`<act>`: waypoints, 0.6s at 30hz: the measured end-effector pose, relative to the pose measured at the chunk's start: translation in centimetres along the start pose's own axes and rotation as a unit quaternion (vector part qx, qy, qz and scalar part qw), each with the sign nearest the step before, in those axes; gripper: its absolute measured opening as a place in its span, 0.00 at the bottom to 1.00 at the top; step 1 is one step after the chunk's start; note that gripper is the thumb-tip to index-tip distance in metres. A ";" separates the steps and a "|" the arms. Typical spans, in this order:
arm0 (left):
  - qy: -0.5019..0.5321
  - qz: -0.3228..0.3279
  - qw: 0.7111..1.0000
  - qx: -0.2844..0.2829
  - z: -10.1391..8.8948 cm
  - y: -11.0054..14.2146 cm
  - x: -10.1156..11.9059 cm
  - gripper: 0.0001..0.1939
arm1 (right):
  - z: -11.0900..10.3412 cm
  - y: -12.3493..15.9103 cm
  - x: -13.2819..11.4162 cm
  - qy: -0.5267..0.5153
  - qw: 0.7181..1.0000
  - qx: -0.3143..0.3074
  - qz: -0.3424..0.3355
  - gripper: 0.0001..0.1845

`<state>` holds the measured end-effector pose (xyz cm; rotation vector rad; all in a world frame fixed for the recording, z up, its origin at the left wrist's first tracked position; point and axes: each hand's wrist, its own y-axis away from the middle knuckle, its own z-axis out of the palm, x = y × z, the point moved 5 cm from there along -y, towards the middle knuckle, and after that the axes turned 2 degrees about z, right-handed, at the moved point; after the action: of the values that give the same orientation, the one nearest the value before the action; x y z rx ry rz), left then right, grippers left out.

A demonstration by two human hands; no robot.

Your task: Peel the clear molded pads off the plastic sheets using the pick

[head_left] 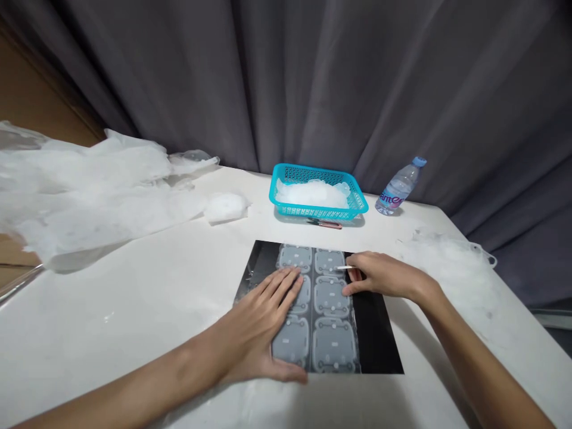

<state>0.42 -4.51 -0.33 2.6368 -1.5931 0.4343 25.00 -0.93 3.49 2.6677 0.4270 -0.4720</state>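
A black rectangular sheet (379, 345) lies on the white table. Over it is a translucent plastic sheet (335, 345) with several rounded-square, lid-like shapes in two columns. My left hand (263, 316) rests flat on the left column with its fingers stretched out and thumb apart. My right hand (375, 275) is closed at the plastic's upper right edge. From its fingers a thin, pale, stick-like tool (345, 267) points left over the top right shape. The rest of that tool is hidden in the hand, and its kind cannot be made out.
A blue basket (286, 210) with white translucent pieces stands at the back, thread snips (325, 223) before it. A water bottle (397, 189) is right of it. Crumpled plastic (102, 190) spreads left; more scraps (451, 262) lie right. A grey curtain (304, 77) hangs behind.
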 end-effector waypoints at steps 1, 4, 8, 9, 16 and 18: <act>-0.008 0.000 1.000 0.003 0.0 0.2 0.2 0.66 | -0.2 -0.1 -0.4 -0.011 0.999 0.030 -0.030 0.16; -0.015 0.003 1.000 0.010 -0.7 -0.2 0.3 0.62 | -1.4 0.1 -1.3 -0.045 0.971 0.201 -0.120 0.10; 0.022 -0.043 0.999 0.012 -2.1 -3.3 -1.0 0.37 | -1.3 1.4 -1.0 -0.071 0.907 0.381 -0.165 0.10; 0.037 -0.059 0.997 0.021 -2.3 -4.3 -1.5 0.32 | -0.9 1.7 -0.8 -0.077 0.897 0.404 -0.162 0.12; 0.090 0.010 0.995 0.046 -0.2 -7.6 -1.7 0.23 | 1.7 2.9 2.4 -0.305 0.882 0.360 -0.022 0.30; 0.073 0.014 0.996 0.041 0.3 -7.0 -1.3 0.25 | 1.9 3.2 2.6 -0.383 0.867 0.320 0.009 0.34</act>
<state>5.99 -0.08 -0.14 2.5728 -1.6033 0.6909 27.95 -3.92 1.93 2.7253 -0.0211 -1.8392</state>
